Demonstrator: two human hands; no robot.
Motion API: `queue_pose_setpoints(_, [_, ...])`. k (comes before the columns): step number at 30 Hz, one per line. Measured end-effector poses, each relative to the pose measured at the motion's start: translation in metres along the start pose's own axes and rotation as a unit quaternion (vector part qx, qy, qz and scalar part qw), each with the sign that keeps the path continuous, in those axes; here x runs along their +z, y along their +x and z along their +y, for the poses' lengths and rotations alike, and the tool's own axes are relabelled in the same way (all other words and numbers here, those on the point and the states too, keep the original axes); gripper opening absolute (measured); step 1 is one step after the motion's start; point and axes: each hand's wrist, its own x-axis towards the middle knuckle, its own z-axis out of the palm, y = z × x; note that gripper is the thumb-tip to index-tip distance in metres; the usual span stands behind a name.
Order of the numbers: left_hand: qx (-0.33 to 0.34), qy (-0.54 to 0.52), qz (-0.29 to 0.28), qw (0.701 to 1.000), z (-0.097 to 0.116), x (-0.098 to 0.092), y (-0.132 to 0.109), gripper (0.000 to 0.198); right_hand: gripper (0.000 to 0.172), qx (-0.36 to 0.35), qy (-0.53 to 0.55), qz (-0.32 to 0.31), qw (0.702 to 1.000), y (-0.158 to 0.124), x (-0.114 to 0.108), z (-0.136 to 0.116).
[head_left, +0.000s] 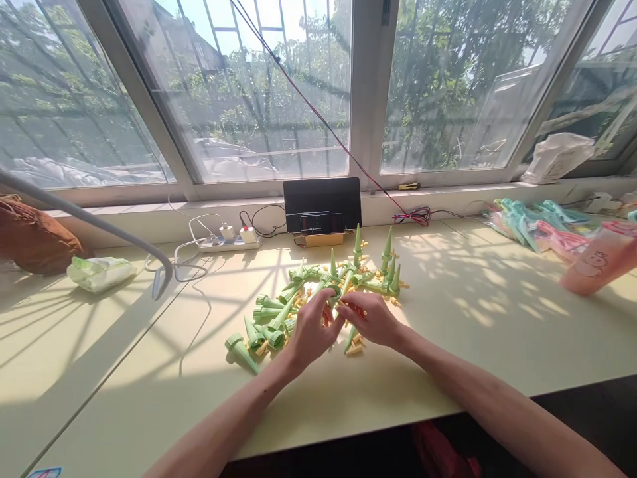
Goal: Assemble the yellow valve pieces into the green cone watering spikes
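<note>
Over the middle of the table, my left hand (316, 326) is closed round a green plastic watering spike, its round open end (334, 292) facing up between thumb and fingers. Beside it, touching the same piece, my right hand (369, 318) has its fingertips pinched together; a small part in them, if any, is hidden. Many green cone-shaped spikes (239, 350) lie heaped around and behind both hands. Several stand upright with small yellow valves (387, 249) stuck in their sides. Loose yellow valves (355, 346) lie just below my right hand.
A tablet (322, 199) and a phone (318, 223) lean by the windowsill. A power strip (233, 243) with cables, a tissue pack (101, 273) and a grey curved lamp arm (99, 216) are at left. On the right are a pink cup (594, 262) and bagged coloured hangers (520, 222).
</note>
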Motion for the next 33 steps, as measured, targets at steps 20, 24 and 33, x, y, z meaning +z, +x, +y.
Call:
queue_pose_setpoints(20, [-0.008,-0.019,-0.012,1.0,-0.0036,0.0009,-0.0032,0.022,0.031,-0.001,0.003,-0.02,1.0,0.0013,0.001,0.0008])
queue_pose_setpoints(24, [0.002,-0.015,-0.005,1.0,-0.0025,-0.0002,-0.001,0.021,0.03,0.007,0.005,-0.018,1.0,0.002,-0.0001,-0.0007])
queue_pose_setpoints(33, [0.035,0.011,0.006,0.999,-0.0005,-0.0038,0.0024,0.015,0.032,0.014,-0.003,-0.014,1.0,0.0018,-0.0012,-0.0009])
